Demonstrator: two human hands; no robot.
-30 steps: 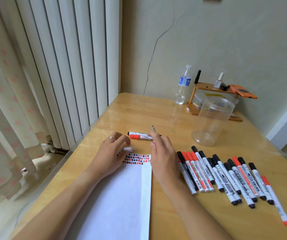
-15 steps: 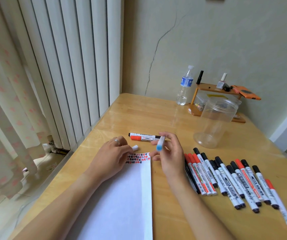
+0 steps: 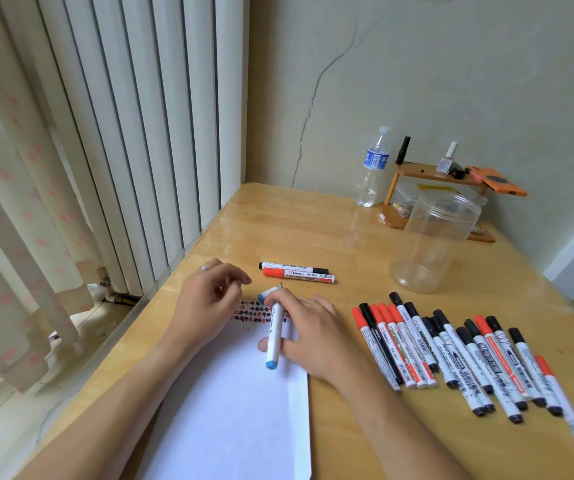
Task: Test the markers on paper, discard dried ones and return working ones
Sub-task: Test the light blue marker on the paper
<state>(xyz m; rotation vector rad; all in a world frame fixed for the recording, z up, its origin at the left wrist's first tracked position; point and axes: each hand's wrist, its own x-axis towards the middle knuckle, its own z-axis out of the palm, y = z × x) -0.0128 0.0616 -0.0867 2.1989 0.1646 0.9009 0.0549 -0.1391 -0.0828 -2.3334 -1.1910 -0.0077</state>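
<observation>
Markers: one blue marker (image 3: pixel 274 332) is gripped in the right hand (image 3: pixel 308 332), fingers curled round its upper barrel, its blue end pointing toward the near side over the paper (image 3: pixel 230 410). Its writing end is up by the fingers, near a blue cap (image 3: pixel 266 293) that sits just past the hand; whether the cap is on the tip or apart from it cannot be told. The left hand (image 3: pixel 209 299), a ring on one finger, rests at the far left corner of the paper with fingers loosely curled and holding nothing. Rows of small red and black test marks (image 3: pixel 254 311) run along the paper's far edge, between the two hands.

Two capped markers, one black (image 3: pixel 294 267) and one red (image 3: pixel 298 275), lie side by side on the table (image 3: pixel 313 230) just beyond the hands. To the right, a row of markers (image 3: pixel 469 355) with red and black caps lies on the table, packed close together. A clear jar (image 3: pixel 434 242) stands upright beyond that row, open-topped. Farther back are a water bottle (image 3: pixel 373 168) and a small wooden rack (image 3: pixel 434 188) against the wall.
</observation>
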